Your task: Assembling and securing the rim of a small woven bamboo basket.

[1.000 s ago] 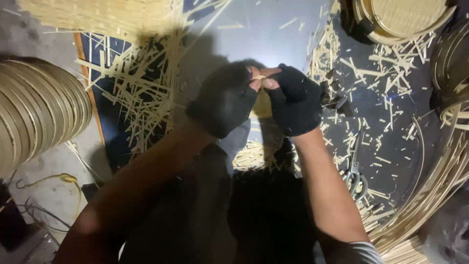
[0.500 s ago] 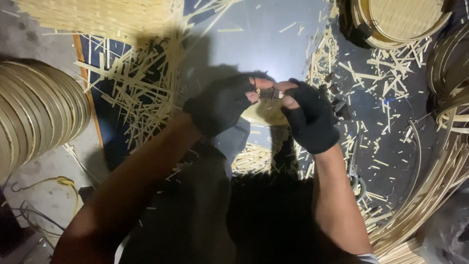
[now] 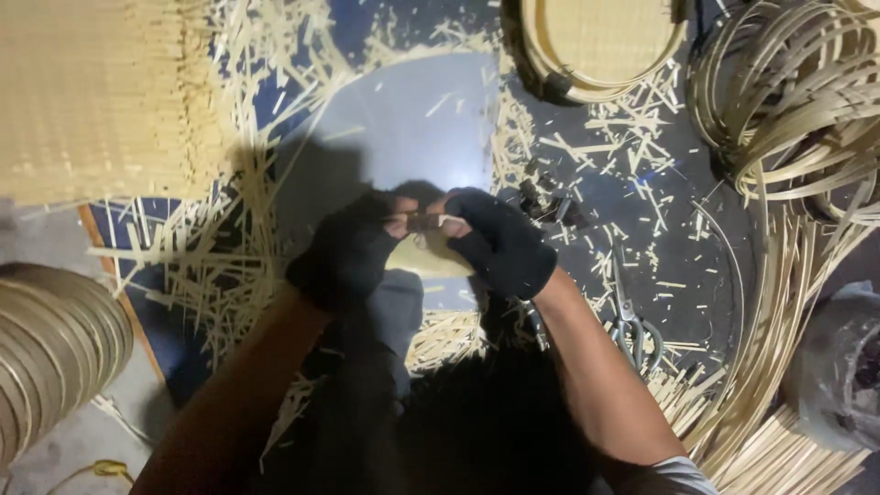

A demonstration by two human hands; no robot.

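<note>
Bamboo all round: pale split strips (image 3: 211, 229) and short offcuts litter the dark blue floor mat (image 3: 403, 128) on every side.
Hands: both in black fingerless gloves, held together at mid-frame, bare fingertips meeting.
Left hand: left hand (image 3: 353, 247) is curled, thumb and forefinger pressed together on one end of a small dark strip-like piece (image 3: 422, 220).
Right hand: right hand (image 3: 500, 243) pinches the other end, fingers closed tight, no gap showing.
Workpiece: the small piece hangs above a pale rounded bamboo disc (image 3: 426, 261) that shows just under the hands; whether it touches the disc, I cannot tell.
What it is exactly: too small and shadowed to say.
Progress, done: judging by the pile, a lot of trimming is behind us; a finished round woven tray (image 3: 596, 41) sits top centre, and stacked bamboo hoops (image 3: 55, 339) lie at far left.
Progress, left: coiled bamboo rim strips (image 3: 788, 101) at right lie unused, so plenty looks unfinished.
Tools: metal scissors (image 3: 632, 321) lie on the mat, right of the forearm, untouched.
</note>
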